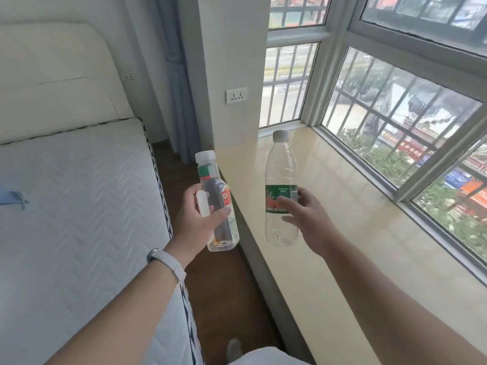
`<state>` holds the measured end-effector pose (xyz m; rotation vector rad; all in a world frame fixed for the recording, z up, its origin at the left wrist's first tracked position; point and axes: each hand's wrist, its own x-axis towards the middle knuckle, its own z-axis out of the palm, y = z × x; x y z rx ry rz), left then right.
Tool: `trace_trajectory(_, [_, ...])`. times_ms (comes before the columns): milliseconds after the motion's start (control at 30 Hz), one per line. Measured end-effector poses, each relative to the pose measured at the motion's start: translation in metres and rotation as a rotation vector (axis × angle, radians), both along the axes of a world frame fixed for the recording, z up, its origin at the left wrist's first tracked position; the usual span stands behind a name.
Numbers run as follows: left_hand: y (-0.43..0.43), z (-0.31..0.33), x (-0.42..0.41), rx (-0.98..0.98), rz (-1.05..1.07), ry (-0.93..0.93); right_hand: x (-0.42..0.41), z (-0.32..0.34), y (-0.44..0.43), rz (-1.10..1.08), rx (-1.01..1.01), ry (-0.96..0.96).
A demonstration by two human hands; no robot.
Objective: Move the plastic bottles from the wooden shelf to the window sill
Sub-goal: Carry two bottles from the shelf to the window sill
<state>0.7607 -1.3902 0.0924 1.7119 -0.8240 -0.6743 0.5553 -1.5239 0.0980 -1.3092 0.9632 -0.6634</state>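
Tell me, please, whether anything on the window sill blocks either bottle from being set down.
Nothing visible does. The window sill is bare beneath the green-labelled bottle in the right hand; the wide-capped bottle in the left hand hangs just off its edge.

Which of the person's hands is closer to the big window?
Right. The right hand, gripping the green-labelled bottle, is out over the window sill below the window. The left hand grips the handled bottle farther off, over the floor beside the bed.

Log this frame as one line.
right hand: holds tall green-labelled clear plastic bottle over beige window sill | left hand: holds squat white-capped clear plastic bottle beside sill | released: neither
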Motion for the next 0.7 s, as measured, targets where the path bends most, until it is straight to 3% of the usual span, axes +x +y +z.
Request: trace_trajectory(700, [-0.056,-0.025,0.129,0.128,0.136,0.013,0.163,-0.025,-0.094,0.163,0.097,-0.016])
